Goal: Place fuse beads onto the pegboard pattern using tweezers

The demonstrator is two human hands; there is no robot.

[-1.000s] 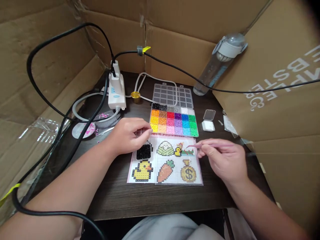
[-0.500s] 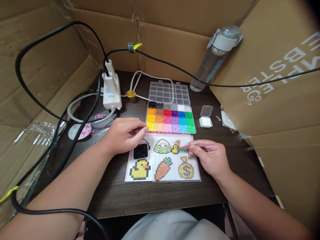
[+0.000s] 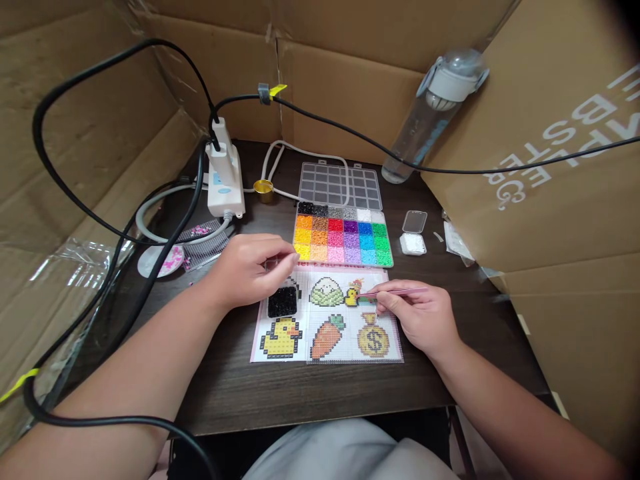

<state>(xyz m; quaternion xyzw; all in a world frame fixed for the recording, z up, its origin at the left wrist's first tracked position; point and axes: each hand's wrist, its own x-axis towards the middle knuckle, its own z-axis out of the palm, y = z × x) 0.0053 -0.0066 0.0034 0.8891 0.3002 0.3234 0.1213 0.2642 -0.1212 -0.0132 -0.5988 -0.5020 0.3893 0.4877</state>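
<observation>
In my right hand [image 3: 417, 310] is a pair of pink tweezers [image 3: 400, 292], gripped between thumb and fingers. Their tips reach left to a small yellow duck made of beads [image 3: 352, 297], on a clear pegboard over the printed pattern sheet [image 3: 280, 347]. The sheet shows a carrot [image 3: 327, 335], a money bag [image 3: 373, 335] and a larger duck [image 3: 281, 339]. My left hand [image 3: 257, 270] is closed, thumb against curled index finger, beside a small clear box of black beads [image 3: 283, 302]. Its other fingers are hidden, so I cannot see what they hold.
Behind the sheet lies an open sorting case [image 3: 343, 233] of coloured beads. A small white-filled box [image 3: 413, 243] sits right of it. A power strip [image 3: 225, 187], gold cup [image 3: 263, 191] and black cable [image 3: 350, 133] are farther back. A water bottle [image 3: 417, 127] leans against the cardboard.
Hardly anything differs. The whole view has shifted very slightly; both hands keep their places, and the tweezer tips stay at the small bead duck.
</observation>
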